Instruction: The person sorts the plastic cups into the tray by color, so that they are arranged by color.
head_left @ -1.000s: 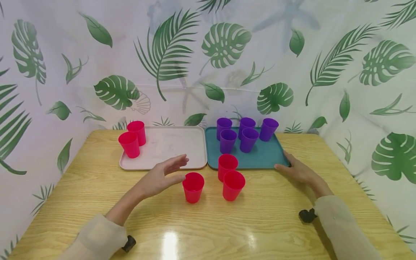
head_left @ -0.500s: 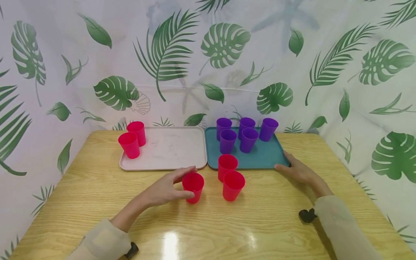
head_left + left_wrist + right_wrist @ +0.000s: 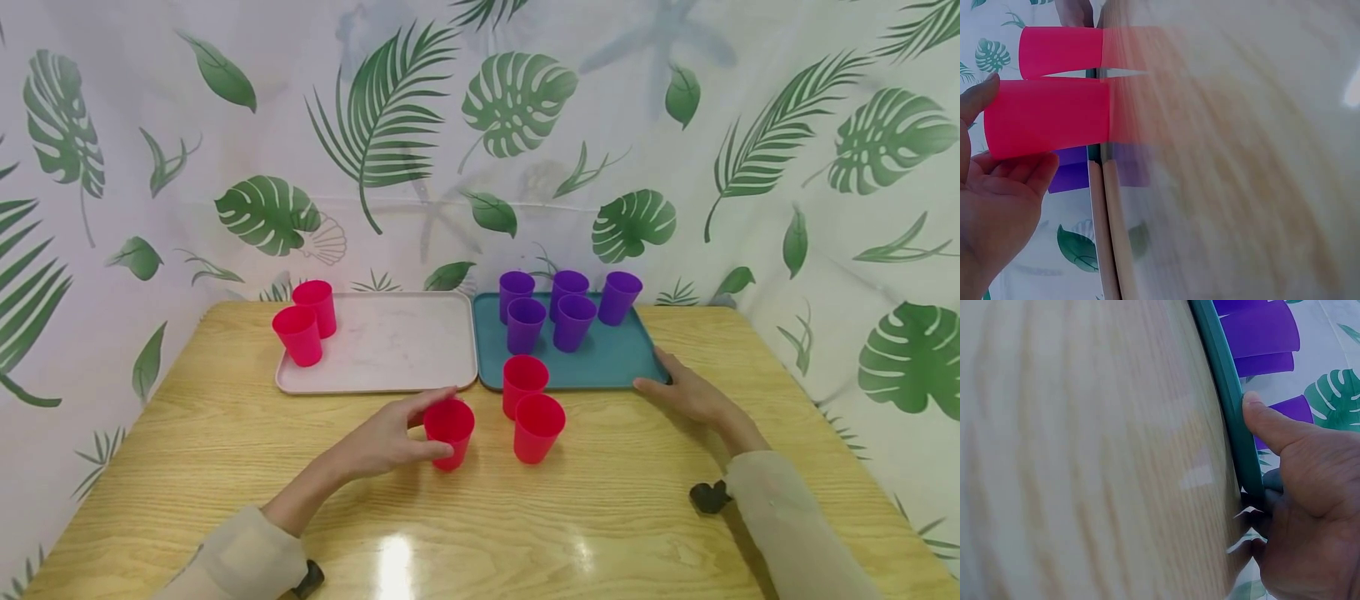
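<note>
My left hand (image 3: 393,437) grips a red cup (image 3: 1054,119) standing upright on the wooden table, thumb on its near side and fingers behind. Two more red cups stand just to its right, one (image 3: 538,429) in front of the other (image 3: 524,386). At the front right corner of the teal tray (image 3: 622,367) is my right hand (image 3: 693,396). The right wrist view has its thumb (image 3: 1266,422) on the tray's rim and its fingers round the corner. Several purple cups (image 3: 576,323) stand upright on that tray.
Left of the teal tray lies a white tray (image 3: 397,342), side by side with it. Two red cups, one (image 3: 300,335) ahead of the other (image 3: 317,307), stand at its left end. A leaf-patterned cloth (image 3: 420,167) rises behind the table (image 3: 525,525).
My left hand has moved right and down from above the table to the nearest red cup and taken hold of it. The cup has shifted slightly right. My right hand stays at the tray corner.
</note>
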Demonstrator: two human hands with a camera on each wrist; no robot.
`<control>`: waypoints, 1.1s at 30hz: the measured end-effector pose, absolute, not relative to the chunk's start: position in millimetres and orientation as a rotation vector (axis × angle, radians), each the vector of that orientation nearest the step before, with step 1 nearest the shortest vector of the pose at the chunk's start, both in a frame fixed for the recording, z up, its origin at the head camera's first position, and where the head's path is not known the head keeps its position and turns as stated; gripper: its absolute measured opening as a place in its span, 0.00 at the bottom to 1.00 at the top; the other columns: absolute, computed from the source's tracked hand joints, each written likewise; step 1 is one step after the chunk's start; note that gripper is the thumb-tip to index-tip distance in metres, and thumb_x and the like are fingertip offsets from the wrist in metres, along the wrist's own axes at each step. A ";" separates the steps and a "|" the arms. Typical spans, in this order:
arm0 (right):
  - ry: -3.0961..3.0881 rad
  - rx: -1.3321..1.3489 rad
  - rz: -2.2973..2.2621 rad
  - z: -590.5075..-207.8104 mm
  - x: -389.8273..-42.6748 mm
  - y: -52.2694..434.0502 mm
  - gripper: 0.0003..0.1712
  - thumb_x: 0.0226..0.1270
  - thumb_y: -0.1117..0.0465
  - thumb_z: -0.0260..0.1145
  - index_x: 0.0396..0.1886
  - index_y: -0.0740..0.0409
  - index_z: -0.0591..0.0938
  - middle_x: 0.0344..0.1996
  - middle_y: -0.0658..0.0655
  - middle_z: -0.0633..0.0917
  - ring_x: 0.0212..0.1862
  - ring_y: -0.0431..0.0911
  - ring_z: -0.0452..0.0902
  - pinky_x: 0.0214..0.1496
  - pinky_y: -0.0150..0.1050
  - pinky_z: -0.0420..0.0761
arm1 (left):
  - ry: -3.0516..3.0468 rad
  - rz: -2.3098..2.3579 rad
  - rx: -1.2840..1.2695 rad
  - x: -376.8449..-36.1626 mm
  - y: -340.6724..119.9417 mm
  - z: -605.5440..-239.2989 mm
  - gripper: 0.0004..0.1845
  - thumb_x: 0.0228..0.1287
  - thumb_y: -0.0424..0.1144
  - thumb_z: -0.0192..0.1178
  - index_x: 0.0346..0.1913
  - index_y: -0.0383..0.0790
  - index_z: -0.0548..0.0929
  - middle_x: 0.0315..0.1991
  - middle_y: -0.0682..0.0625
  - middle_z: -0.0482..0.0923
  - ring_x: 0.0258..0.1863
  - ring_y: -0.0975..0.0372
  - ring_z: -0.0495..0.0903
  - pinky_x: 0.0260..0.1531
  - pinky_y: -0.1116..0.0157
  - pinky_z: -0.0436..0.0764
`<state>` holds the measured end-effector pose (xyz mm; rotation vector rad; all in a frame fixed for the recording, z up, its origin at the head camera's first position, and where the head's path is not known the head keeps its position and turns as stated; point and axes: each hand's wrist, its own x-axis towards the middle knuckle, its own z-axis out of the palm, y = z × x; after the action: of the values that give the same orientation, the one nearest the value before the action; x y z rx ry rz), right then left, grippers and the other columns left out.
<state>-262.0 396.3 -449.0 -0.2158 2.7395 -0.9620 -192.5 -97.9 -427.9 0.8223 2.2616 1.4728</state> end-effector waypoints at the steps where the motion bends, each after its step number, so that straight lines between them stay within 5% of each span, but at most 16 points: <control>1: 2.739 -0.222 -0.961 -448.5 -261.6 396.0 0.58 0.78 0.39 0.59 0.81 0.71 0.39 0.78 0.80 0.42 0.78 0.76 0.35 0.75 0.73 0.41 | 2.254 1.481 0.827 -192.1 -97.0 -427.3 0.42 0.65 0.42 0.71 0.79 0.37 0.65 0.70 0.44 0.73 0.67 0.50 0.73 0.69 0.50 0.73; 25: 2.694 -0.168 -0.962 -465.6 -274.4 411.0 0.69 0.69 0.24 0.56 0.82 0.67 0.35 0.80 0.75 0.37 0.79 0.73 0.30 0.76 0.72 0.36 | 2.296 1.553 0.842 -195.8 -91.1 -406.0 0.38 0.67 0.41 0.70 0.76 0.35 0.68 0.66 0.43 0.77 0.59 0.53 0.80 0.62 0.55 0.80; 33: 2.712 -0.171 -0.963 -458.7 -267.9 405.1 0.64 0.73 0.29 0.57 0.82 0.67 0.36 0.80 0.76 0.39 0.79 0.73 0.32 0.77 0.71 0.38 | 2.398 1.581 0.756 -205.2 -90.0 -402.5 0.38 0.66 0.40 0.72 0.75 0.34 0.70 0.64 0.42 0.79 0.55 0.52 0.81 0.57 0.58 0.84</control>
<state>-267.9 405.1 -458.7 -0.1710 2.7121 -0.9632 -205.2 -90.0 -402.5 0.7563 2.3981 1.5811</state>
